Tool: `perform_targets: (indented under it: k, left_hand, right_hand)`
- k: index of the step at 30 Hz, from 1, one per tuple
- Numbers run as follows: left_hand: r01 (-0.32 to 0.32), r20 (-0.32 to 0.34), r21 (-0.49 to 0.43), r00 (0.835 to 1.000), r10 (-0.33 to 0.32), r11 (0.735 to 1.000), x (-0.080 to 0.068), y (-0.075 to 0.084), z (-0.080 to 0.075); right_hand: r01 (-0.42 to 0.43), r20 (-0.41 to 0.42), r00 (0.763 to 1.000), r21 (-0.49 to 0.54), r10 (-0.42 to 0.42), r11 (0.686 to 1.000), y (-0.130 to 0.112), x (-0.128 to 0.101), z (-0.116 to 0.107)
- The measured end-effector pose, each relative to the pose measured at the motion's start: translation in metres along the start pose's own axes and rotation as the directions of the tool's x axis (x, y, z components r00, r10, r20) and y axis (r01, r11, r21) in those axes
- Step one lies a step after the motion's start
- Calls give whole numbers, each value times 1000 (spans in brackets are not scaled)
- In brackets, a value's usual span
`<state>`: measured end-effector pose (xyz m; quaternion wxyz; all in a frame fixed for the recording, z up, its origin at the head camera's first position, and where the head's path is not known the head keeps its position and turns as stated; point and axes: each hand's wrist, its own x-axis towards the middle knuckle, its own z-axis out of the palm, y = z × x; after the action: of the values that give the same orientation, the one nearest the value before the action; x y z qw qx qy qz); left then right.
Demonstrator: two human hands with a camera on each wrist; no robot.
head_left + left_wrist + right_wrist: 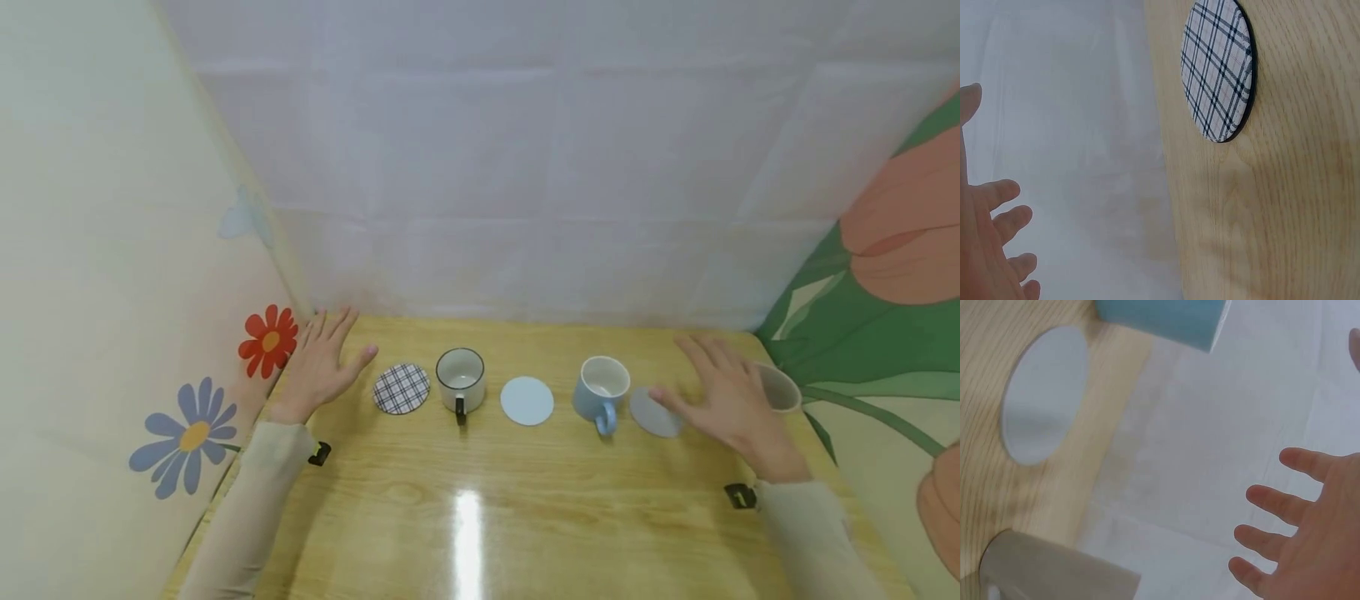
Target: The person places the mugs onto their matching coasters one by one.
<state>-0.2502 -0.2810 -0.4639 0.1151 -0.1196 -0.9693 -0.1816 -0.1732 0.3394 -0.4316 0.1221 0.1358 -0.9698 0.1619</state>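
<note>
both hands spread flat, left hand (318,367) near plaid coaster (402,388), right hand (731,404) over grey coaster (652,413)

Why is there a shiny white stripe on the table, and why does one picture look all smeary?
Head view: a lamp's glare streaks the glossy wooden table, and the walls bend from lens distortion. Right wrist view: the grey coaster and the right hand look blurred. Left wrist view: the checked coaster is sharp.

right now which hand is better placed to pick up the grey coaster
Right. The right hand hovers open beside the grey coaster, thumb nearly on it; the left hand is by the plaid coaster.
</note>
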Motion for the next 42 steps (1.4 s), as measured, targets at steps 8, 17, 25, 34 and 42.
perform_targets:
  k: [8,17,25,34,42]
  left_hand:
    - [-19,-22,-35,1000,18,999,-3,0,0]
    - [-47,-51,-69,998,44,997,-10,0,2]
    - [-40,-51,-98,998,35,994,-20,-1,7]
    - [-59,-67,-112,996,51,992,-28,0,14]
    - [-75,-74,-132,995,66,988,-31,4,18]
  right_hand:
    - [36,-2,999,76,-36,996,-23,4,0]
    - [60,-15,998,148,-58,987,-44,5,12]
    - [85,-9,996,283,-86,955,-64,2,20]
    - [160,-70,987,346,-144,924,-75,4,36]
    - [195,-112,980,414,-163,889,-83,-1,46]
